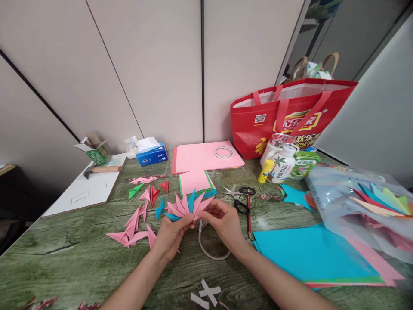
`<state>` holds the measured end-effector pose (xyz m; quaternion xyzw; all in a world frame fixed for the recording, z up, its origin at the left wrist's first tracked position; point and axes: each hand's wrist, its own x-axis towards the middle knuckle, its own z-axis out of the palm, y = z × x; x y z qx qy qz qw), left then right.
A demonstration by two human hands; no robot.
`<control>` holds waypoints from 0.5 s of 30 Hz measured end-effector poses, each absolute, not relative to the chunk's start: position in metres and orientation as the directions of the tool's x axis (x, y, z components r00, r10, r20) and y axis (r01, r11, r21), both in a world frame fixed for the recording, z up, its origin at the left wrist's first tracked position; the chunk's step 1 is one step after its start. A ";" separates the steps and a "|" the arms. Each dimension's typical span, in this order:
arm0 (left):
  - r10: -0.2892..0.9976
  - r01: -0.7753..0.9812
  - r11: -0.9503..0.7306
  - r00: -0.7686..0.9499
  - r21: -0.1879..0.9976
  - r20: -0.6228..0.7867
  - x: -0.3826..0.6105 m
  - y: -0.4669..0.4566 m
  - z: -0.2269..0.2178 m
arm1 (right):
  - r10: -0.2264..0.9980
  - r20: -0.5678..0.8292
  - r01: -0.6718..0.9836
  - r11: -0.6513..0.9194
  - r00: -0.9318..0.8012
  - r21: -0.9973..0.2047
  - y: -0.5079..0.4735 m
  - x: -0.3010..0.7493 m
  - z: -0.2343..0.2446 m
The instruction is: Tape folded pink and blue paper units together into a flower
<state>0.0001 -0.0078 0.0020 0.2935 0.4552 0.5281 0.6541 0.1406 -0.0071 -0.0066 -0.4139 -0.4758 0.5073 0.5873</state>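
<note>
Between my two hands is a fan of folded paper pieces (182,206), mostly pink with a few blue ones. My left hand (174,234) is closed on the fan's lower left, thumb on top. At its right end, my right hand (224,221) pinches a pink piece with thumb and forefinger. Loose pink folded pieces (129,234) lie left of my hands, with a green piece (135,190), red pieces (154,196) and a blue piece (160,209) beyond them. Beneath my right hand, a roll of white tape (214,257) lies flat, partly covered.
Scissors (241,202) and a red pencil (249,217) lie right of a small paper stack (195,183). Blue sheets (309,254) and a plastic bag (364,211) cover the right side. A red bag (248,133), glue stick (266,171), tissue box (151,156) and hammer (101,170) stand or lie farther back.
</note>
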 end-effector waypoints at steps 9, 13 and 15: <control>0.948 -0.422 0.297 0.023 0.857 -0.317 0.000 -0.005 0.000 | 0.994 0.112 -0.258 0.104 -0.015 -0.961 -0.006 0.139 -0.011; 0.942 -0.385 0.319 0.030 0.866 -0.334 0.000 -0.006 0.000 | 0.993 0.121 -0.204 0.121 0.010 -0.971 -0.006 0.139 -0.012; 0.943 -0.367 0.317 0.026 0.875 -0.331 -0.001 -0.006 -0.002 | 0.993 0.117 -0.181 0.118 0.018 -0.976 -0.007 0.139 -0.012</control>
